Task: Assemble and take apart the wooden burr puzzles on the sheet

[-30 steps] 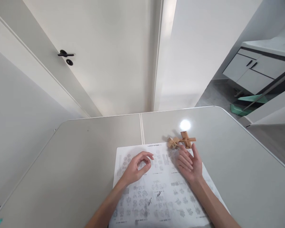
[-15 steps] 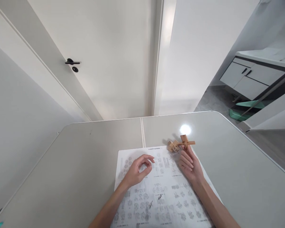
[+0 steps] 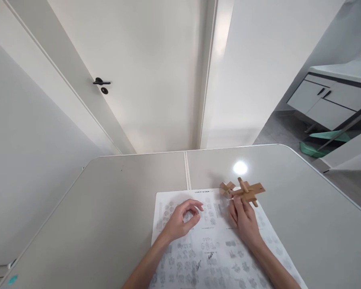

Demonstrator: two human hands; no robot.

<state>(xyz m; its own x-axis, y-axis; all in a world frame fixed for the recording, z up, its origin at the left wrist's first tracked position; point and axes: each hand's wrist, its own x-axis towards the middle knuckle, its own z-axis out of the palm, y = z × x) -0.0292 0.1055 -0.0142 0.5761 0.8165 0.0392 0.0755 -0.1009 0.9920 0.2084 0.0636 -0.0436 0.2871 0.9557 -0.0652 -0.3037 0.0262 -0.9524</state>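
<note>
My right hand (image 3: 246,220) pinches a cross-shaped wooden interlocking puzzle (image 3: 247,191) by one of its bars, holding it above the upper right of a printed sheet (image 3: 219,230). Just left of it, a second small wooden puzzle piece or cluster (image 3: 227,188) sits by the sheet's top edge, partly behind the held one. My left hand (image 3: 183,218) hovers over the sheet's upper left, thumb and fingers curved with a gap between them and nothing inside. Rows of small diagrams cover the sheet, too blurred to read.
The sheet lies on a grey table (image 3: 114,216) with a seam and a pale rim. Beyond its far edge stands a white door (image 3: 150,80) with a black handle (image 3: 101,82). A white cabinet (image 3: 325,100) and a green basin (image 3: 313,149) are at the right.
My right hand has turned over, palm now facing down, and the wooden cross has rotated with it. My left hand keeps its curved pose. The whole view has shifted slightly.
</note>
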